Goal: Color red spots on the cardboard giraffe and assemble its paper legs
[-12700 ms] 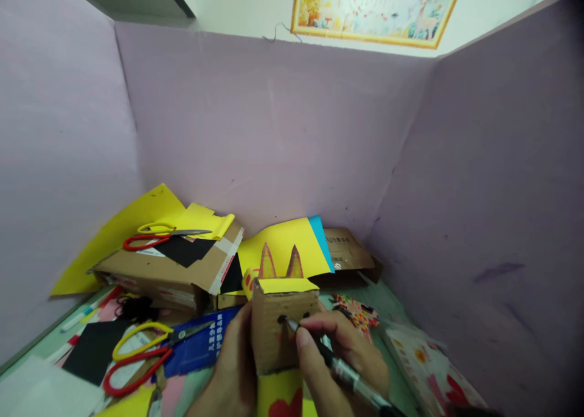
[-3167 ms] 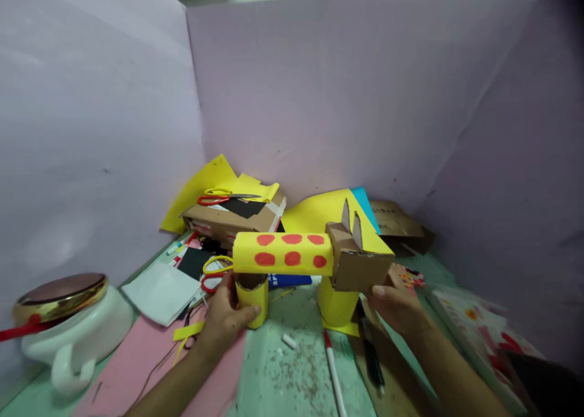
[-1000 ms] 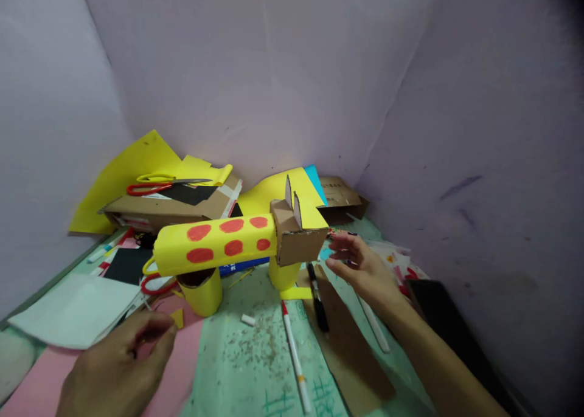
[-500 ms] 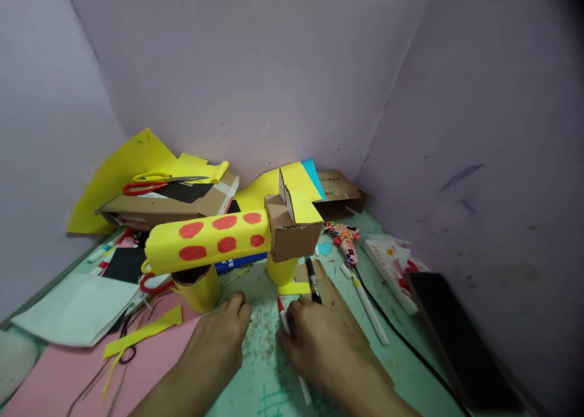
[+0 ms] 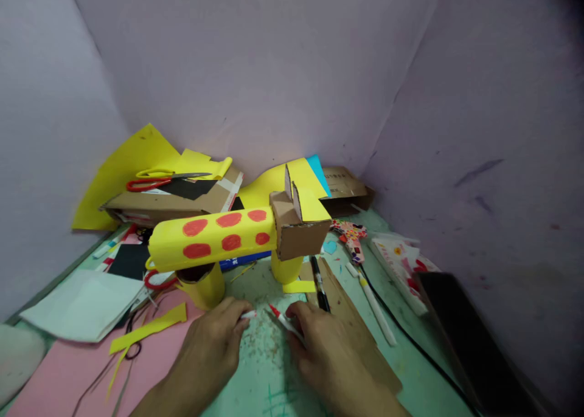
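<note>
Between the fingers of my right hand (image 5: 326,344) is a red marker (image 5: 285,321), its red tip bare and pointing up and left. My left hand (image 5: 212,341) pinches a small white marker cap (image 5: 249,314), which faces the tip with a short gap between them. Just beyond both hands stands a yellow paper animal body (image 5: 214,237) with red spots, resting on yellow tube legs (image 5: 203,285). A brown cardboard box head (image 5: 301,241) with upright flaps is at its right end. A black marker (image 5: 320,283) lies close to my right fingers.
Pink paper (image 5: 59,380) and a yellow strip (image 5: 148,329) lie at left. Scissors (image 5: 159,180) rest on a cardboard box behind. To the right are a yellow marker (image 5: 374,304), a patterned glue gun (image 5: 351,237) with its cord, and a dark slab (image 5: 465,338).
The marker in my right hand has tilted, its tip now pointing left toward my left hand. My left hand has turned, bringing the white cap into clear view.
</note>
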Tool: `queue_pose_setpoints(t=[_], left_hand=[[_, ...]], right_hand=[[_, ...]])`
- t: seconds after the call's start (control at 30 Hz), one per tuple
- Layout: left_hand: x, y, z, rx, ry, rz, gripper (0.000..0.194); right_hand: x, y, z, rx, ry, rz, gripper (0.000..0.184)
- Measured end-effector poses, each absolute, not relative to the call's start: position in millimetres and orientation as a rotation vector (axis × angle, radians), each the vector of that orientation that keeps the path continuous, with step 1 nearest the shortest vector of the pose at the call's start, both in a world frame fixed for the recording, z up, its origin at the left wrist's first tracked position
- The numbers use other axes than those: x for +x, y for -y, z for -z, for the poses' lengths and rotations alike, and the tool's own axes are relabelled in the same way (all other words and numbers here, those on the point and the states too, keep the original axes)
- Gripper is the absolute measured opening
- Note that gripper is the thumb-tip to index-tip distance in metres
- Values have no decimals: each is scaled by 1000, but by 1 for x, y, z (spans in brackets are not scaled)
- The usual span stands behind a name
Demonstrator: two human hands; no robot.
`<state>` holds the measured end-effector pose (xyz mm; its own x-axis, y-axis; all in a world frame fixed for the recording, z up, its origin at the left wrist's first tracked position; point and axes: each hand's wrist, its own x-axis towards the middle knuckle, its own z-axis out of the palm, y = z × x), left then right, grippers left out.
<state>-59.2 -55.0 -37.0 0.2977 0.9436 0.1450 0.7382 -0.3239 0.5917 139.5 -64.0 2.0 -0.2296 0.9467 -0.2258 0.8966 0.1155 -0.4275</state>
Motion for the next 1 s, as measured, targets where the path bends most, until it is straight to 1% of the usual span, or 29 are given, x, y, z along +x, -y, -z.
queue_pose_setpoints(t=[0.1,0.2,0.43,0.63,0.73,0.8,0.93,1.0], left_hand=[[-60,55,34,2138,-1461,-708,27],[-60,56,31,2139,-1412,-741,25],[-58,59,29,2203,-1333,-835,21],[-59,58,15,2299,-1249,-774,24],[-60,59,11,2266,-1240,-711,26],[-59,61,9,2190,-1223,-688,26],[-57,62,5,2093,-1173,-767,25],[-56,63,3,2100,-1118,-852,25]], right_hand=[[147,70,-7,-1648,2273,-797,29],[154,73,-7,-1463,2227,-739,34],[156,74,13,-1326,2234,-566,40],[157,75,14,-1250,2339,-256,31],[158,76,19,-1204,2375,-133,32],[157,76,22,-1180,2354,-197,33],[155,77,26,-1088,2196,-562,33],[154,78,26,-1038,2095,-733,30]])
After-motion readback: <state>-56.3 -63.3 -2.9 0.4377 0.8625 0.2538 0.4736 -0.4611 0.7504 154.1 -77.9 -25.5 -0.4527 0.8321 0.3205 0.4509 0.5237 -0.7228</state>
